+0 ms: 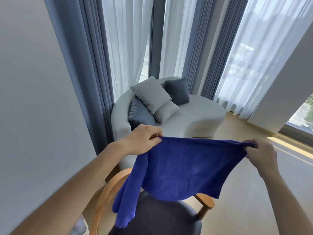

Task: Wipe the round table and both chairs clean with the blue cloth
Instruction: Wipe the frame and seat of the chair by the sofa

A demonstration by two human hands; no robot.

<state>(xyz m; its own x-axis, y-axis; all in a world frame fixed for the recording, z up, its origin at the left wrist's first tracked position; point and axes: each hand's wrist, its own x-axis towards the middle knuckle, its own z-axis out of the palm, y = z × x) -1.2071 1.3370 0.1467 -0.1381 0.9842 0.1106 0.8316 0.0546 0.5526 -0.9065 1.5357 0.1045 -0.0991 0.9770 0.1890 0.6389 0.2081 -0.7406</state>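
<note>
The blue cloth [183, 167] is being held up in the lower middle of the frame, above the chair [157, 216]. Its top corners are being pinched by the fingers of the left hand [144, 139] and the right hand [260, 155]

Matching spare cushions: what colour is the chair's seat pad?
Dark grey seat pad, on a light wooden frame; head view.

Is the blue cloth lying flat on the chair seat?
No, both hands, left and right, hold the blue cloth stretched in the air above the chair.
</note>
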